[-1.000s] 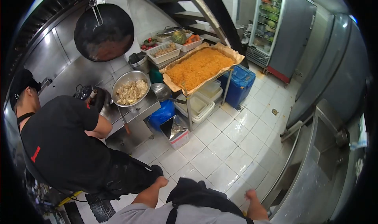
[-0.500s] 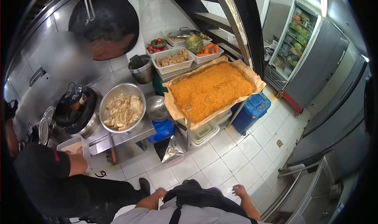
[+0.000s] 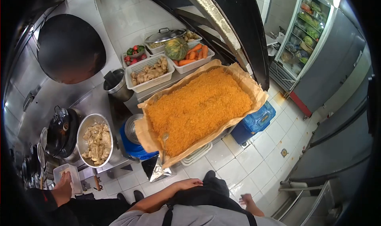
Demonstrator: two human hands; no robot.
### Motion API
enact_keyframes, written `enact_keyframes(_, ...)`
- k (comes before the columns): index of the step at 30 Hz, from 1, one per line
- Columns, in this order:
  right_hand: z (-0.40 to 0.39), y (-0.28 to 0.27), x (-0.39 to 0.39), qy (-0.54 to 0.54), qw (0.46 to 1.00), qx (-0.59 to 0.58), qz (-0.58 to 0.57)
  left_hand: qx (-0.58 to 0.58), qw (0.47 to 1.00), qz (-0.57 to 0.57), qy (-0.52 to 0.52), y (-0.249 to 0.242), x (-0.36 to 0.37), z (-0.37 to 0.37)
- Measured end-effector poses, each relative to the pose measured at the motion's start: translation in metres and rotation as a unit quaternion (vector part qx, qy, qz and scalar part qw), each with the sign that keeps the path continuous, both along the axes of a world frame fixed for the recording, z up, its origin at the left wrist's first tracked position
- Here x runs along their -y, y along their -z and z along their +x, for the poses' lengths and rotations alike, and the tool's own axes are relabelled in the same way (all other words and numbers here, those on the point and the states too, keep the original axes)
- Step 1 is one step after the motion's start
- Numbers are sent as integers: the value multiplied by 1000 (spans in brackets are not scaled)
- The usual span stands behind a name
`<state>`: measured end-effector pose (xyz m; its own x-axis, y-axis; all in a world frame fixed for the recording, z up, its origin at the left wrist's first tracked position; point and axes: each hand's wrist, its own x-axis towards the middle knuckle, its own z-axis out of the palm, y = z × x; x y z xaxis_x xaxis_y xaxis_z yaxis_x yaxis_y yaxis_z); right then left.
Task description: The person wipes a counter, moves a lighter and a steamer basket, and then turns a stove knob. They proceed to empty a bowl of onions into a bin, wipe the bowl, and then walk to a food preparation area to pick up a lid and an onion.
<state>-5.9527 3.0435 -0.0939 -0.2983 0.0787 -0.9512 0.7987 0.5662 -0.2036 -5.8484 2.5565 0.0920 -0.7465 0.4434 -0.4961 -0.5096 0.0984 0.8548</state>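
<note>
My left hand (image 3: 190, 184) is at my waist against the black apron (image 3: 198, 198), its fingers together and what they hold, if anything, too small to tell. To the right, my right hand (image 3: 245, 199) hangs over the tiled floor with fingers loosely apart and nothing in it. In front of me stands a paper-lined tray (image 3: 149, 143) spread with orange grated food (image 3: 198, 107). A spoon handle (image 3: 164, 143) sticks up at its near left corner. Neither hand touches the tray.
Another person's hand (image 3: 63, 183) reaches into a plastic tub (image 3: 75, 179) at left. Nearby are a steel bowl of pale meat (image 3: 97, 143), baskets of ginger (image 3: 149, 73) and carrots (image 3: 194, 55), a blue container (image 3: 254, 122), a glass-door fridge (image 3: 305, 31) and a steel rack (image 3: 313, 200).
The tray appears nearer and larger. My left hand has moved up and right, across the apron. My right hand sits slightly lower. The other person's hand shows more fully in the tub.
</note>
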Motion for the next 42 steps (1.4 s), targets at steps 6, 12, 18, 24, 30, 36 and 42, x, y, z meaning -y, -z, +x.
enact_keyframes(6,-295,-103,133,-135,838,-524,-66,-30,987,93,-128,-118,20,-100)
enact_keyframes(12,-421,-348,334,-82,695,-636,-324,-101,956,122,-248,-180,77,-134)
enact_keyframes(18,-398,-418,458,-204,667,-550,-460,-177,903,115,-375,-206,135,-151)
enact_keyframes(24,-407,-407,576,-328,670,-480,-462,-252,810,18,-529,-208,211,-163)
enact_keyframes(30,-457,-442,705,-375,604,-550,-438,-288,643,-215,-677,-171,354,-224)
enact_keyframes(36,-525,-478,855,-448,417,-727,-312,-329,473,-502,-645,-163,490,-288)
enact_keyframes(42,-602,-470,988,-498,408,-729,-233,-106,430,-640,-628,-140,513,-318)
